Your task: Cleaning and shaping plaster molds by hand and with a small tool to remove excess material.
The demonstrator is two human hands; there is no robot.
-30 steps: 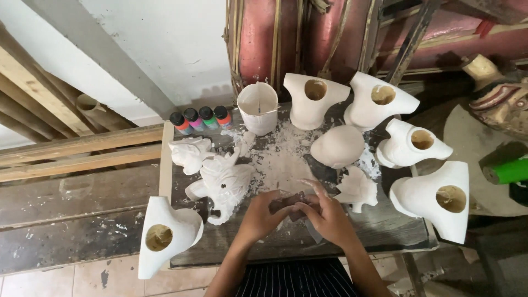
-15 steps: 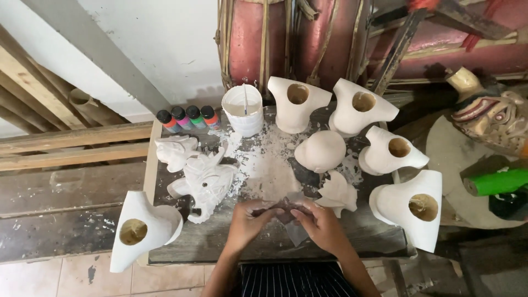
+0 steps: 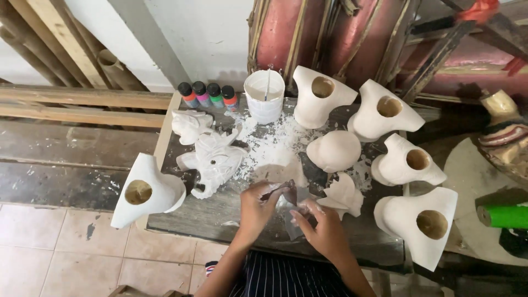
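White plaster dust covers the table [image 3: 220, 212] as my left hand [image 3: 258, 206] and right hand [image 3: 324, 231] pinch a small dark piece [image 3: 289, 193] just before the round cast [image 3: 334, 150]; a slip could chip it.

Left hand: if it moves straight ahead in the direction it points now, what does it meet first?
Probably the white powder patch just beyond the left hand, then the white cup; depth is uncertain.
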